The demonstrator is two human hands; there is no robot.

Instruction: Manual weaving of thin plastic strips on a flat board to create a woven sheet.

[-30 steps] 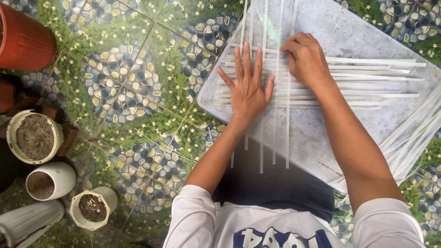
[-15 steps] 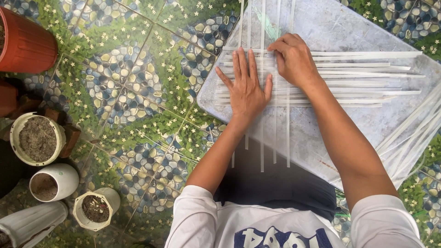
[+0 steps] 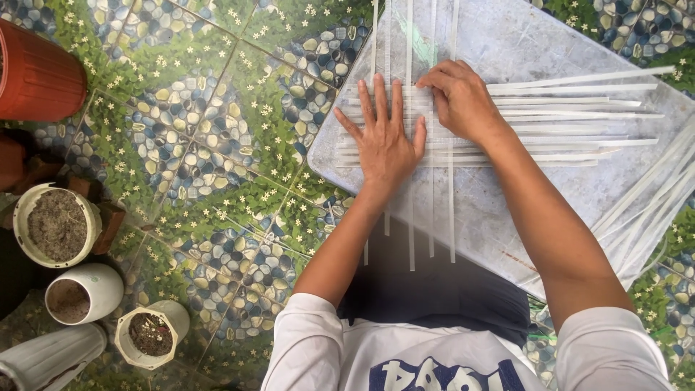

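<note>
A grey board [image 3: 550,43] lies on the tiled floor [image 3: 217,145], its near edge over the person's lap, and on it white strips [image 3: 550,108] are laid crosswise: one set runs side to side across the middle of the board, reaching toward its right edge, and another set [image 3: 452,217] runs from the far edge down past the near edge. The left hand [image 3: 385,134] lies flat and open, fingers spread, palm pressed on the crossing of the strips near the board's left edge; it grasps nothing. The right hand [image 3: 463,98] sits just beside it, toward the far edge, with its fingers curled and the fingertips [image 3: 427,80] pinching at a strip where the two sets cross; which strip it has cannot be told. More loose strips [image 3: 644,210] lie in a bundle across the board's right corner and hang over its edge. The person wears a white shirt [image 3: 434,355] with dark blue print. On the floor well left of the board stand a red pot [image 3: 36,72] at the far left, and nearer the person three white pots [image 3: 83,289] holding soil, with a ribbed white vessel [image 3: 51,358] lying at the bottom left corner.
</note>
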